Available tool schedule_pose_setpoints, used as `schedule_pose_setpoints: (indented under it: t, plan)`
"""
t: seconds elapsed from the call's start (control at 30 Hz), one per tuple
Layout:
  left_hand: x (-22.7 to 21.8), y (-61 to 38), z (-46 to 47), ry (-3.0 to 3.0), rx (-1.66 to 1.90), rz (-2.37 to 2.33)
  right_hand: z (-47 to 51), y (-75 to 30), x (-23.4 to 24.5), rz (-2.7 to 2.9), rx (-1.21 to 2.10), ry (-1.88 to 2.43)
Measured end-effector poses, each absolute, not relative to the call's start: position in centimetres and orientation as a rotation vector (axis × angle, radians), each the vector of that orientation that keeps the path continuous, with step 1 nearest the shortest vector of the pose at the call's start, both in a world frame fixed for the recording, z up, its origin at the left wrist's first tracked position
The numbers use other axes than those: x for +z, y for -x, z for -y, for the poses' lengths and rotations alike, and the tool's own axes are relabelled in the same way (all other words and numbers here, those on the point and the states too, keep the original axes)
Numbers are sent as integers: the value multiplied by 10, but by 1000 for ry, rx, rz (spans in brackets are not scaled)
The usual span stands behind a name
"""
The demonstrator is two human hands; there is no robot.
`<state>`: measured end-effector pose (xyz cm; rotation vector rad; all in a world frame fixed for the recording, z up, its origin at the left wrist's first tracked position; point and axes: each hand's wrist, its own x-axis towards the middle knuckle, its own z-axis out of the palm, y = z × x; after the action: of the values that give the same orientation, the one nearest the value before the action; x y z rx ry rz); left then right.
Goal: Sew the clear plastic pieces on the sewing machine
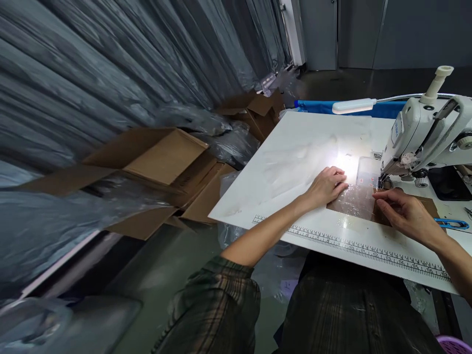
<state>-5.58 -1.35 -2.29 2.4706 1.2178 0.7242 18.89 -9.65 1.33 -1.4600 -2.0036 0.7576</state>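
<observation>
My left hand point(328, 187) lies with its fingers stretched out on the left edge of a clear plastic sheet point(354, 200). Beneath that sheet, a flat brown piece point(383, 216) rests on the white sewing table point(287, 157). The thumb and forefinger of my right hand point(405, 214) are pinched together at the sheet's right side, just in front of the needle area. What they hold is too small to make out. A white sewing machine point(416, 132) stands over the far right of the work, its presser foot point(381, 181) close to the sheet's back edge.
A lamp point(354, 106) lights the tabletop. Blue thread snips point(452, 223) and a dark flat object point(452, 183) lie at the right. A printed ruler point(350, 244) follows the front edge. Open cardboard boxes point(165, 155) and plastic film point(236, 142) stand to the left.
</observation>
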Motion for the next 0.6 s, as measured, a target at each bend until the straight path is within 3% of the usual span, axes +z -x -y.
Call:
schedule_pose_setpoints:
  t: [0.13,0.37,0.6]
  plan:
    - [-22,49,21,-2302,807,-1175,101,-194,11,1986,816,1454]
    - [8,44,48,-1470,786,-989,105,-196,-4,1673,1181,1395]
    - [29,33,87,-1360,719,-816,118,-168,19,1346,1564,1143]
